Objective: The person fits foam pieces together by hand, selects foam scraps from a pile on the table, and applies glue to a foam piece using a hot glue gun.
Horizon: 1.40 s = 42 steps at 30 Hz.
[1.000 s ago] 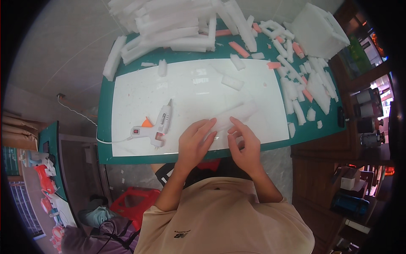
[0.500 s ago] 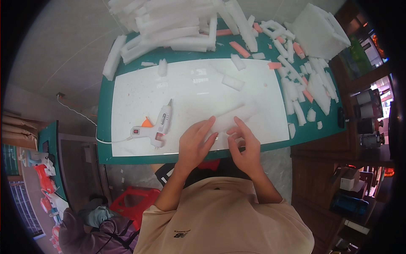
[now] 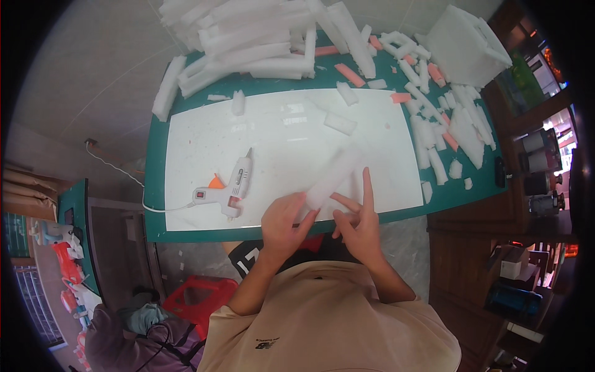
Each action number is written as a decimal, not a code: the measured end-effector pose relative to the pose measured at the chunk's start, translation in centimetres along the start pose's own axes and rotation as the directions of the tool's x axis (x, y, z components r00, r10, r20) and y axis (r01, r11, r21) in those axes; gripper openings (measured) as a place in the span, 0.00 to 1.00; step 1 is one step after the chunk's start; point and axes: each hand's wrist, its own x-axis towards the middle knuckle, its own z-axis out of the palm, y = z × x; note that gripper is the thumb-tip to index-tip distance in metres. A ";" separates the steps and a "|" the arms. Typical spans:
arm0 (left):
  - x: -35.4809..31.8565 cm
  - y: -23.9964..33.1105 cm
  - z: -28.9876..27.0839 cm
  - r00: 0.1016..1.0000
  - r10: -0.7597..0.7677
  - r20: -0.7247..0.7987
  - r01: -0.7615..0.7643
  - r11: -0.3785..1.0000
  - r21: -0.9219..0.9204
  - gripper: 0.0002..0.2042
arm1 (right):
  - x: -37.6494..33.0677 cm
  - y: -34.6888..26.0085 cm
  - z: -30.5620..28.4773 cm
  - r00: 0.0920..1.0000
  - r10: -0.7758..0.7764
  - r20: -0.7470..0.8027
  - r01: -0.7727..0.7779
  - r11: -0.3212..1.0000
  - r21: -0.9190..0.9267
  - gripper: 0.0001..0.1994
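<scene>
A long white foam strip (image 3: 334, 175) lies slanted on the white work sheet (image 3: 279, 142) near the table's front edge. My left hand (image 3: 282, 222) pinches the strip's near end between thumb and fingers. My right hand (image 3: 359, 220) rests just to the right of that end, with fingers spread and the index finger pointing away from me. A white glue gun (image 3: 226, 187) with an orange stand lies on the sheet left of my hands, its cord running off the left edge.
A green cutting mat (image 3: 158, 186) lies under the sheet. Long white foam bars (image 3: 248, 43) pile up at the far side. Short white and orange foam offcuts (image 3: 434, 118) cover the right side. A white foam block (image 3: 465, 43) sits at the far right. Below stands a red stool (image 3: 198, 297).
My right hand has let go of the strip and opened, its fingers now spread beside it. My left hand still grips the near end.
</scene>
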 end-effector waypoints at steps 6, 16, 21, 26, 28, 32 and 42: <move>-1.9 0.7 0.2 0.993 -0.081 -0.087 0.082 0.997 0.007 0.30 | 0.5 -0.5 0.3 0.988 0.027 0.154 -0.037 0.998 0.059 0.42; -2.9 2.5 0.6 0.923 -0.379 0.065 0.379 0.870 -0.314 0.27 | 0.6 0.7 -1.1 0.975 0.024 0.219 -0.053 0.991 0.125 0.43; -3.2 3.2 1.2 0.841 -0.484 0.240 0.514 0.580 -0.632 0.17 | 0.1 0.2 -1.3 0.986 0.076 0.149 -0.088 0.993 0.077 0.45; -3.3 3.4 1.5 0.795 -0.524 0.307 0.559 0.435 -0.706 0.15 | -0.1 0.7 0.1 1.000 0.023 0.004 -0.022 1.000 -0.001 0.49; -3.2 3.4 1.4 0.789 -0.523 0.322 0.564 0.409 -0.717 0.15 | 0.0 0.6 0.4 0.997 0.017 -0.071 -0.024 0.996 -0.089 0.49; -2.9 3.4 1.0 0.777 -0.510 0.369 0.603 0.433 -0.670 0.14 | 0.3 1.0 0.0 0.995 0.000 -0.103 -0.009 0.997 -0.078 0.48; -2.5 1.9 -1.9 0.806 -0.551 0.217 0.570 0.621 -0.538 0.08 | 2.8 -0.9 -2.4 0.996 0.029 0.079 -0.018 0.990 -0.137 0.46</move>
